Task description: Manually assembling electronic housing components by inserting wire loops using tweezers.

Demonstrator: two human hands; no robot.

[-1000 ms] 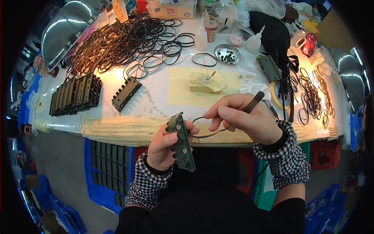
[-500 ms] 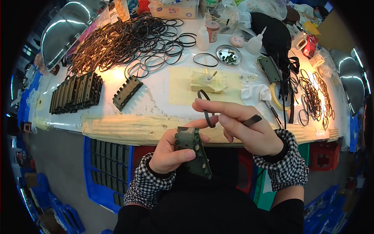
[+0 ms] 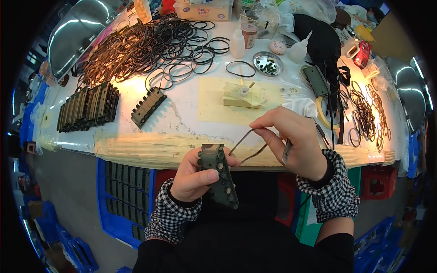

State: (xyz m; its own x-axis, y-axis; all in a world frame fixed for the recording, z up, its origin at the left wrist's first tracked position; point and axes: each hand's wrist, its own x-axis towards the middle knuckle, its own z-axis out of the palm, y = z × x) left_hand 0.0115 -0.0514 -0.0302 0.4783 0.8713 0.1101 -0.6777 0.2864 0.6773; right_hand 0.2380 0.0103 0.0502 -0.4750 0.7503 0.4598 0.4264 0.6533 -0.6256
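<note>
My left hand point(image 3: 190, 183) is closed around a camouflage-green moulded part point(image 3: 221, 184) with round studs along its edges, held upright and tilted over my lap. Between the thumb and fingertips of my right hand point(image 3: 298, 141) is a thin dark band point(image 3: 241, 141). The band is stretched into a long loop, and its other end reaches the fingertips of my left hand beside the part. A flat metal strip point(image 3: 287, 152), perhaps the end of a tool, shows against my right palm; the rest of it is hidden.
A similar part point(image 3: 148, 108) and a stack of them point(image 3: 88, 108) lie on the table's left. Behind is a heap of dark bands point(image 3: 141, 50). A yellowish block point(image 3: 243, 98), a metal dish point(image 3: 267, 64) and a tape roll point(image 3: 324, 113) stand ahead. A blue crate point(image 3: 102, 200) sits below left.
My right hand has turned and risen slightly, and the band has gone from hanging upright at my fingers to a loop pulled across toward my left hand. The green part has shifted slightly left.
</note>
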